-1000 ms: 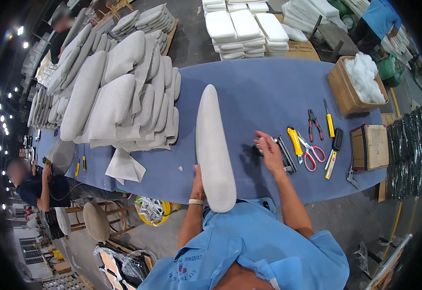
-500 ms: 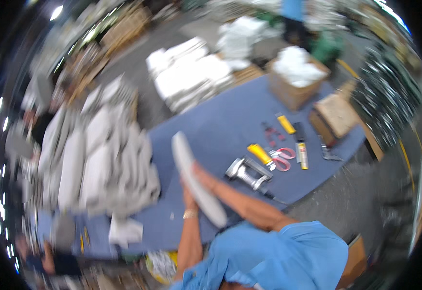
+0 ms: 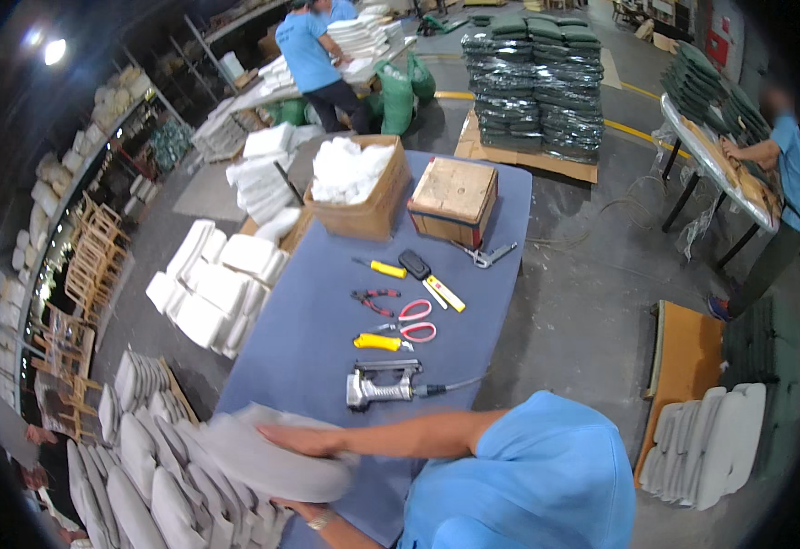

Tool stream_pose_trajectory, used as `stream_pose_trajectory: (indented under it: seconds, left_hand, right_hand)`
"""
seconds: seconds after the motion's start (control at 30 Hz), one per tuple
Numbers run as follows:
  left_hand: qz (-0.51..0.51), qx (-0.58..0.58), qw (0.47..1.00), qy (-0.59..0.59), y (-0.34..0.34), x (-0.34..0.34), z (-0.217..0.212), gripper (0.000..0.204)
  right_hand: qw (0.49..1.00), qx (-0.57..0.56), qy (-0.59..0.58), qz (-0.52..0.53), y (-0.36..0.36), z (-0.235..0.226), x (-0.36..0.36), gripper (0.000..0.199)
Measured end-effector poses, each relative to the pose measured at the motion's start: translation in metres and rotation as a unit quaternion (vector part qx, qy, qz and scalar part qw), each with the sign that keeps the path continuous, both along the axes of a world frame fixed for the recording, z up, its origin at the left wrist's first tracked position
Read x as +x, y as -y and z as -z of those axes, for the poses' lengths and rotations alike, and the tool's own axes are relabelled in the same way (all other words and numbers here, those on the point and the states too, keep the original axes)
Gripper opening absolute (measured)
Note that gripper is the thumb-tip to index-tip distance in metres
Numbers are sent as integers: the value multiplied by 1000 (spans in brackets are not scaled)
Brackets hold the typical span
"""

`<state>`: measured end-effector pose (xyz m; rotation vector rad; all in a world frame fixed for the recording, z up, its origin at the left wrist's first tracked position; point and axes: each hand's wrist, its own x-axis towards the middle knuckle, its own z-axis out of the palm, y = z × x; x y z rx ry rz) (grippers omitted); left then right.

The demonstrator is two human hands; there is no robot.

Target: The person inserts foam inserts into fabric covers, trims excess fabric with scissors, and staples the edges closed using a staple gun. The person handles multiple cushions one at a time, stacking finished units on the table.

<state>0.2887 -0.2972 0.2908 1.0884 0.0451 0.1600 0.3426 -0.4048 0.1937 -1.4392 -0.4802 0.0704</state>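
Right hand (image 3: 301, 441) lies open on a grey cushion (image 3: 313, 476) that the left hand (image 3: 303, 509) grips at the table's (image 3: 304, 316) near end, white stuffing (image 3: 350, 167) filling a cardboard box (image 3: 363, 220) farther along.

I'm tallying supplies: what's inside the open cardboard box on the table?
Fluffy white material heaps above the cardboard box rim; whatever lies beneath that heap is covered.

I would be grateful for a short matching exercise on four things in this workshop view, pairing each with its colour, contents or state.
Things:
1. Grey cushion
2. Staple gun
3. Scissors
4. Open carton

Descriptions:
A. Silvery
B. Holds fluffy white filling
C. Has the right hand on it
D. Red-handled

Right pairs: 1-C, 2-A, 3-D, 4-B.
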Motion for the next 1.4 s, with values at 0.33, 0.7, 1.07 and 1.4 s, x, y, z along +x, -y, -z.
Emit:
stream_pose_trajectory:
  seconds: [0.33, 0.7, 1.07, 1.4]
  left_hand:
    - [-166, 359, 906, 148, 36, -39, 34, 74]
    - [-188, 554, 801, 128, 0, -93, 113, 75]
    - [-76, 687, 722, 3, -53, -166, 61, 87]
    - [280, 733, 611, 103, -78, -133, 74, 44]
  right_hand:
    - [993, -40, -100, -40, 14, 21, -40, 72]
    - [953, -133, -69, -265, 34, 26, -50, 63]
    - [895, -354, 129, -241, 88, -43, -164, 88]
    - [971, -179, -102, -120, 143, -10, -208, 64]
